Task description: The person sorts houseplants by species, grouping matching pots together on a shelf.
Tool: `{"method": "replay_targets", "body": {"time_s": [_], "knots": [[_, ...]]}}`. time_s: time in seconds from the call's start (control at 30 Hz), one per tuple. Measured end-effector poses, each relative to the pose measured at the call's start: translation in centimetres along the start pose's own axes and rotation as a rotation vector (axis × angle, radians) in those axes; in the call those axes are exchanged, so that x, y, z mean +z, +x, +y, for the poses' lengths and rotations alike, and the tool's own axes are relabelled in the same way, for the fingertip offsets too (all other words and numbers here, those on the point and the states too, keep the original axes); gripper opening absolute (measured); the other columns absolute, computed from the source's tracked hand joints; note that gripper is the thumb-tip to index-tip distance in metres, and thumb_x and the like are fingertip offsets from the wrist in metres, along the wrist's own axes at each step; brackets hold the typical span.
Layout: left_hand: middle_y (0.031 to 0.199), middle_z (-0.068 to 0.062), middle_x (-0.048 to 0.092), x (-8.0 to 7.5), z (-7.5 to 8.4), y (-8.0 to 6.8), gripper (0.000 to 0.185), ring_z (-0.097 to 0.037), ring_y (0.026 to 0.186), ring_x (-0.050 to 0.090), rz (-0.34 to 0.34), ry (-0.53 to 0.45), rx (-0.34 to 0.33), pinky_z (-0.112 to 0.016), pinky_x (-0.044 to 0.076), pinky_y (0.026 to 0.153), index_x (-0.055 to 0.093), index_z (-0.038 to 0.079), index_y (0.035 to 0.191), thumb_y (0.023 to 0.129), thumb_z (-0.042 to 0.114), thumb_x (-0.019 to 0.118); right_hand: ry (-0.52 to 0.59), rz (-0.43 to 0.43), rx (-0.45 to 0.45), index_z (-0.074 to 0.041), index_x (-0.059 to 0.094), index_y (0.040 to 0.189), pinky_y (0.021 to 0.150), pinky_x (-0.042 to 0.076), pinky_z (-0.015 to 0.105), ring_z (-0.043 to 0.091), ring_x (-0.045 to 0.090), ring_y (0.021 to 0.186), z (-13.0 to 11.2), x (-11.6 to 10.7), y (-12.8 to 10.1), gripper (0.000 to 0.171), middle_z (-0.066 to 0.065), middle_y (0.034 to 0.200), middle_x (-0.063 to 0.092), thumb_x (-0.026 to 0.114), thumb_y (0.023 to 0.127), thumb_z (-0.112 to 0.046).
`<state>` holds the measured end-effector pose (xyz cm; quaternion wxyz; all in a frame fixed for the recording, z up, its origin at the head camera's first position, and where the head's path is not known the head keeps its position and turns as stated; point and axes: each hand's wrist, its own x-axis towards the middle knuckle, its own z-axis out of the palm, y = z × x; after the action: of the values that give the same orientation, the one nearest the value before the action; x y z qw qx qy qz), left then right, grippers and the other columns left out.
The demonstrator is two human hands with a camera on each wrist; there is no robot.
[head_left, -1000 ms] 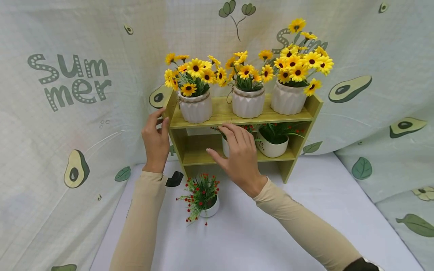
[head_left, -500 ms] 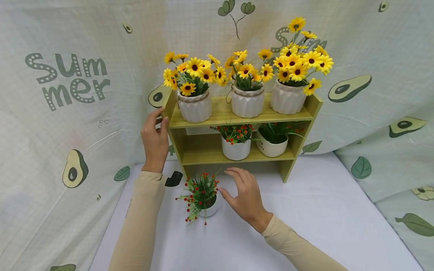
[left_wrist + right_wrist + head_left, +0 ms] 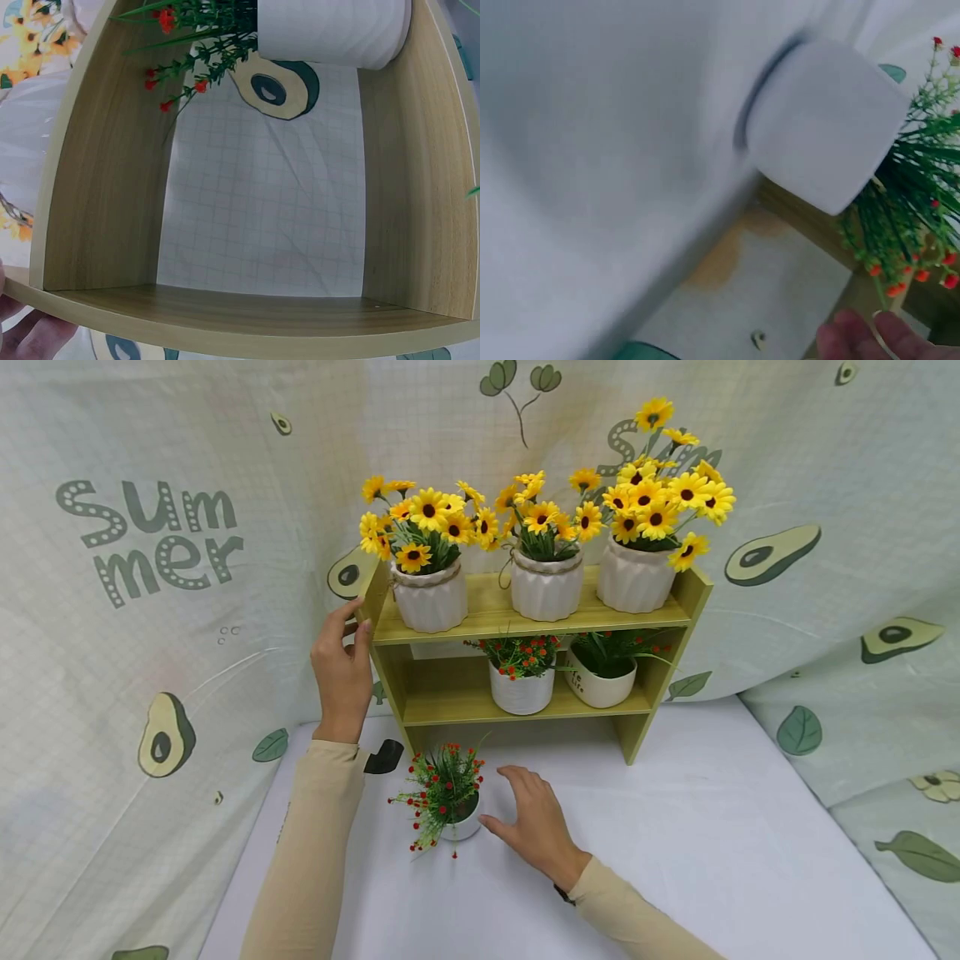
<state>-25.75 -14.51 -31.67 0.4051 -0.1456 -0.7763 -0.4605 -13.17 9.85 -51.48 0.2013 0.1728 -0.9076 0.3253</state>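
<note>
A wooden two-tier shelf stands against the back cloth. My left hand rests at its upper left side panel, fingertips on the edge. In front of the shelf, on the table, stands a white pot with a red-flowered plant. Just right of that pot is my right hand, fingers spread and thumb close to the pot wall, holding nothing. In the right wrist view the white pot appears large, with the fingertips below its flowers.
Three ribbed white pots with yellow flowers, left pot, middle pot and right pot, line the top tier. The lower tier bears a white pot with red flowers and a lettered pot at the right.
My right hand has come down from in front of the shelf's lower tier to beside the pot on the table. The left hand has stayed at the shelf's side.
</note>
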Motion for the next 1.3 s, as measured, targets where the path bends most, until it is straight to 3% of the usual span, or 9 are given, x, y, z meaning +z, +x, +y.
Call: {"method": "replay_targets", "body": {"time_s": [0.3, 0.57, 0.93, 1.3], "knots": [[0.13, -0.021, 0.069, 0.0, 0.1, 0.0, 0.033, -0.037, 0.109, 0.071, 0.003, -0.01, -0.003, -0.008, 0.046, 0.077, 0.066, -0.001, 0.138, 0.106, 0.008, 0.064, 0.17, -0.186, 0.153, 0.004, 0.055, 0.143, 0.107, 0.046, 0.06, 0.04, 0.059, 0.128, 1.0, 2.4, 0.1, 0.082, 0.02, 0.14, 0.062, 0.095, 0.08, -0.03], [0.129, -0.021, 0.07, 0.1, -0.1, 0.0, 0.032, -0.038, 0.109, 0.072, 0.01, -0.01, 0.001, -0.008, 0.046, 0.077, 0.066, -0.002, 0.137, 0.106, 0.008, 0.064, 0.268, -0.297, 0.163, 0.005, 0.048, 0.15, 0.113, 0.041, 0.062, 0.043, 0.052, 0.138, 1.3, 4.2, 0.7, 0.092, 0.022, 0.148, 0.057, 0.095, 0.08, -0.032], [0.13, -0.021, 0.069, 0.2, -0.3, 0.1, 0.033, -0.038, 0.109, 0.072, 0.009, -0.018, 0.009, -0.008, 0.047, 0.077, 0.067, -0.002, 0.137, 0.107, 0.01, 0.064, 0.372, -0.319, 0.169, 0.003, 0.044, 0.154, 0.114, 0.042, 0.058, 0.039, 0.053, 0.135, 1.2, 6.2, 1.7, 0.098, 0.019, 0.147, 0.057, 0.098, 0.077, -0.026], [0.129, -0.021, 0.07, 0.1, -0.3, 0.1, 0.033, -0.037, 0.108, 0.072, 0.011, -0.004, 0.008, -0.008, 0.046, 0.076, 0.067, -0.001, 0.137, 0.106, 0.009, 0.064, 0.393, -0.309, 0.187, 0.0, 0.045, 0.155, 0.115, 0.041, 0.058, 0.039, 0.051, 0.137, 1.1, 6.9, 1.7, 0.097, 0.018, 0.148, 0.057, 0.096, 0.077, -0.026]]}}
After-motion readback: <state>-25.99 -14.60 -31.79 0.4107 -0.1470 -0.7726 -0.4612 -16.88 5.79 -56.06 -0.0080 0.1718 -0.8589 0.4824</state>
